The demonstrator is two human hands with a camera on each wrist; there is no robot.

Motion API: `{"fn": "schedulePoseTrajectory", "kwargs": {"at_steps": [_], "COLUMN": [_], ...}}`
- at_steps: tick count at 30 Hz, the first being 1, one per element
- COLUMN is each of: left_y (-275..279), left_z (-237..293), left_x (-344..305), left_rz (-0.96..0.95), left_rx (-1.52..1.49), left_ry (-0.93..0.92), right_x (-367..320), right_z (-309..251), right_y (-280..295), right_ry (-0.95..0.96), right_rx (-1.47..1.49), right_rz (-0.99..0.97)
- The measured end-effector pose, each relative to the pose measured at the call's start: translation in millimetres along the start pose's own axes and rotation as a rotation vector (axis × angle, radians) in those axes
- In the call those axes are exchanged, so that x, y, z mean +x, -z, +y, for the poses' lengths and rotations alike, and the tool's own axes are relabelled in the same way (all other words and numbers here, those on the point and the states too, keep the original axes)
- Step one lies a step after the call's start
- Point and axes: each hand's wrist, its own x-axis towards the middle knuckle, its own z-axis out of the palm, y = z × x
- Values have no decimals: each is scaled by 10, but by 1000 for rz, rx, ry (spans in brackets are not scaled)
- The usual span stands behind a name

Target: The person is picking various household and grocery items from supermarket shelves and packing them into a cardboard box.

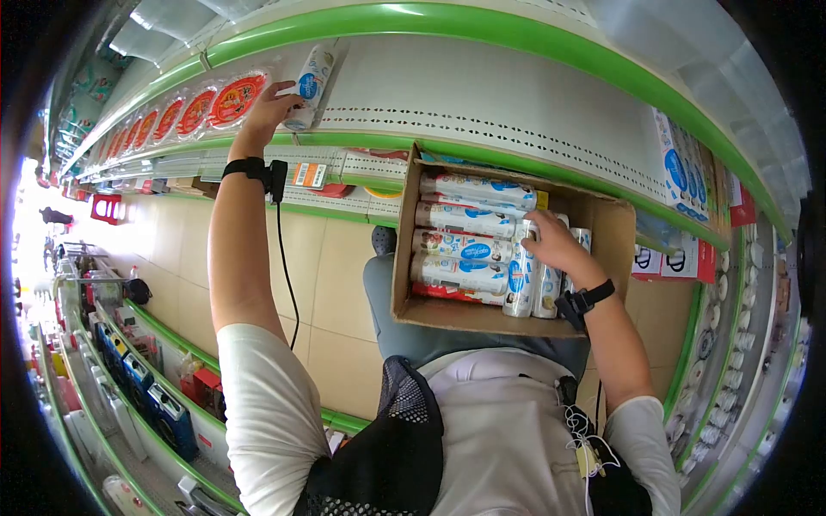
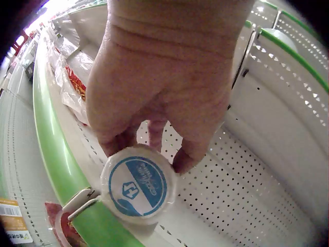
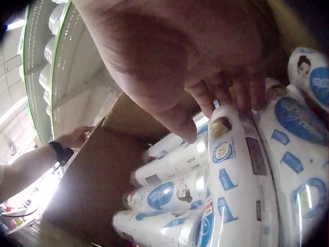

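On the upper shelf, my left hand grips a white and blue plastic-wrapped roll standing near the front edge. The left wrist view shows the round labelled end of that roll, with thumb and fingers of my left hand on opposite sides. My right hand is over a cardboard box, its fingers at the upper end of a similar roll. In the right wrist view, the fingers of my right hand reach loosely to the end of a roll; their far contact is partly hidden.
More rolls lie in rows in the box, beside the shelf's green edge. Packs with red round labels line the shelf left of my left hand. Blue and white packs stand at its right end. Other stocked shelves flank the tiled floor.
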Motion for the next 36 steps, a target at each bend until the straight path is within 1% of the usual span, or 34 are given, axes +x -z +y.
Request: {"fn": "schedulePoseTrajectory", "kwargs": {"at_steps": [2,3,4,5,6,7,8,9,10,11,12,13,14,15,16,17,18,19,20,21,22,23,24,26,27,28,30,32,34,35,36], "left_y": [33,17,-11,-15,2,-5,-21,-247,-500,-665,-785,-922,-1128,-1411,-1578,-1798,-1934,-2080,-2208,-2330,-2437,-2553,-2656,-2816,-2867,-2879,-2908,-2891,-2833,-2745,-2646], "left_z": [-22,-29,-29,-14,9,2,-18,244,541,598,649,708,695,882,790,830,861,957,825,659,665,689,700,642,747,859,991,1014,1042,1063,1088], "left_x": [14,11,0,-16,-29,-22,-42,-280,-605,-799,-979,-1164,-1376,-1618,-1750,-1999,-2181,-2418,-2481,-2519,-2600,-2687,-2753,-2777,-2814,-2860,-2895,-2866,-2778,-2686,-2577], "left_rz": [-17,60,132,113,213,309,363,420,482,471,349,225,122,66,-55,-190,-263,-348,-454,-560,-562,-592,-621,-652,-718,-708,-692,-648,-607,-525,-442], "left_rx": [11,34,57,59,87,111,21,-49,-118,-120,-108,-97,-10,-387,-266,-373,-140,-129,-180,-230,-221,-183,-145,-131,-162,-92,-78,-77,-84,-75,-65], "left_ry": [-10,-9,-7,-3,-77,-153,-234,-228,-223,-226,-362,-499,-608,-298,-355,-242,-165,-91,-93,-93,-98,-61,-23,-20,-42,-43,-68,-101,-138,-173,-209], "right_x": [13,31,54,46,30,25,1,-66,-122,-153,-179,-204,-235,-293,-346,-400,-459,-545,-620,-686,-730,-751,-795,-870,-871,-896,-967,-948,-940,-982,-971], "right_z": [-35,11,80,172,206,203,198,159,84,30,15,11,-7,-52,-51,-44,-49,-117,-141,-157,-162,-153,-185,-281,-289,-337,-440,-418,-427,-436,-393], "right_y": [76,55,5,-26,0,38,78,118,168,218,248,286,330,385,432,466,505,603,673,729,770,808,850,933,941,976,1026,1006,994,992,966], "right_ry": [-54,-61,-27,2,-21,38,99,75,62,58,53,21,-8,-3,-2,80,163,155,160,192,225,314,320,308,317,332,313,340,321,255,260], "right_rx": [17,22,-11,-44,-38,-47,-58,-56,12,80,83,188,292,317,320,409,499,555,560,660,760,750,754,1218,1276,1283,1346,1316,1284,1236,1239], "right_rz": [-43,-41,21,80,79,85,93,96,111,129,134,85,37,46,55,60,66,34,42,76,111,191,198,206,231,234,288,302,380,385,386]}}
